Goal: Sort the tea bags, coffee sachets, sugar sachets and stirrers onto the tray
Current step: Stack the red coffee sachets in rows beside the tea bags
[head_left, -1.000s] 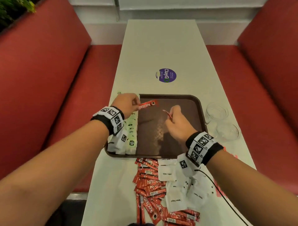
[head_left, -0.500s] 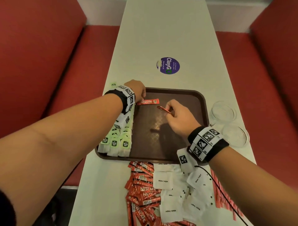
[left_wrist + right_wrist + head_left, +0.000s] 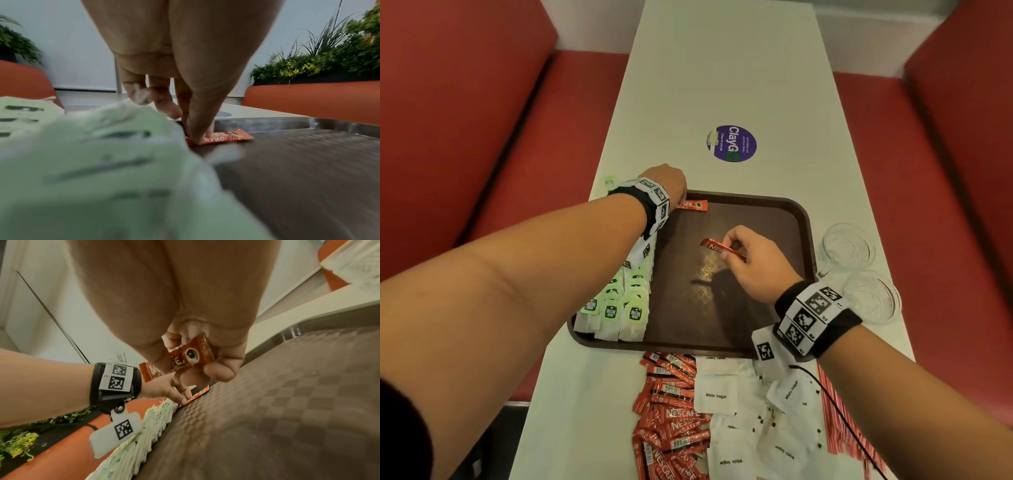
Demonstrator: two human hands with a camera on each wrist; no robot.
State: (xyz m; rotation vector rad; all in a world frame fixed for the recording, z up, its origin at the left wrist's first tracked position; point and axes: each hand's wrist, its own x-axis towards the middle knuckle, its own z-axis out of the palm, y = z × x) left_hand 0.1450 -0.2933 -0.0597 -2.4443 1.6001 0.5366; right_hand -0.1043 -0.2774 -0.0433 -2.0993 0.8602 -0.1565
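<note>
A brown tray (image 3: 802,222) lies across the white table. A row of green-tagged tea bags (image 3: 619,301) runs along its left side. My left hand (image 3: 680,201) is at the tray's far-left corner, thumb and fingers pinching the end of a red coffee sachet (image 3: 695,205) that lies flat on the tray floor (image 3: 226,137). My right hand (image 3: 736,251) hovers over the tray's middle and grips a second red coffee sachet (image 3: 717,247), seen curled in its fingers (image 3: 192,356).
On the table in front of the tray lie a heap of red coffee sachets (image 3: 674,421), white sugar sachets (image 3: 750,428) and red stirrers (image 3: 835,411). Two glass cups (image 3: 849,246) stand right of the tray. A purple sticker (image 3: 732,143) is beyond it.
My left hand carried its sachet to the tray's far-left corner and lowered it flat onto the tray. My right hand kept its sachet and stayed over the tray's middle.
</note>
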